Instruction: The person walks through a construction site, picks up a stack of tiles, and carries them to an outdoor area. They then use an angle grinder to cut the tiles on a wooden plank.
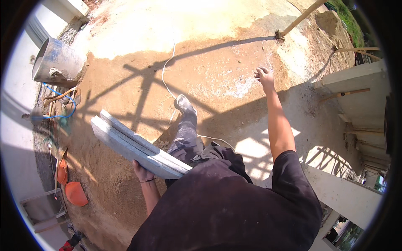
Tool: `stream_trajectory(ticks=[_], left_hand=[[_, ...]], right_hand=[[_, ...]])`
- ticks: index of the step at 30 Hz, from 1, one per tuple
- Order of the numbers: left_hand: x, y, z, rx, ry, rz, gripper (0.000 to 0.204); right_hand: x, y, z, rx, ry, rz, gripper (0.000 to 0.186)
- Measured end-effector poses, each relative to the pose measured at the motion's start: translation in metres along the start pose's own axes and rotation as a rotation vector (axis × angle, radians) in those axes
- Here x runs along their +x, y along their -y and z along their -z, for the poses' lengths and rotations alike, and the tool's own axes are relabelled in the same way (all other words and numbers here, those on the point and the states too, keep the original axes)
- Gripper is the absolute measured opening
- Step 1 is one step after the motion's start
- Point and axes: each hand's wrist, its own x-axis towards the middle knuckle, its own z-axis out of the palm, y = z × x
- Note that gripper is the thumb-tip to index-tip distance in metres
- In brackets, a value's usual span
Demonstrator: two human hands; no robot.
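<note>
Long pale-grey slabs [134,146], two or so stacked face to face, lean against my left side and stick out forward and to the left. From below, my left hand [143,172] grips their outer side, a dark band round its wrist; part of the fingers is hidden by the slabs. My right arm reaches far out to the front right. At its end my right hand [264,77] hangs in the air over the ground, fingers loosely bent and apart, with nothing seen in them.
A mud-stained bucket [58,65] stands at the far left beside a blue hose [69,113]. Orange pieces [76,193] lie near the left wall. A thin white cable [166,79] crosses the earth by my foot. A wooden pole [301,19] slants up at the far right.
</note>
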Motion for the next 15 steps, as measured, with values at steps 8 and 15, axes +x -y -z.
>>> stream_trajectory(ticks=[8, 15], left_hand=[[0.305, -0.065, -0.103, 0.001, 0.071, 0.011, 0.069], [0.548, -0.097, -0.148, 0.025, -0.033, 0.007, 0.071]], right_hand=[[0.135, -0.007, -0.165, -0.147, 0.354, -0.4, 0.044], [0.17, -0.04, -0.215, -0.735, 0.71, -0.473, 0.018]])
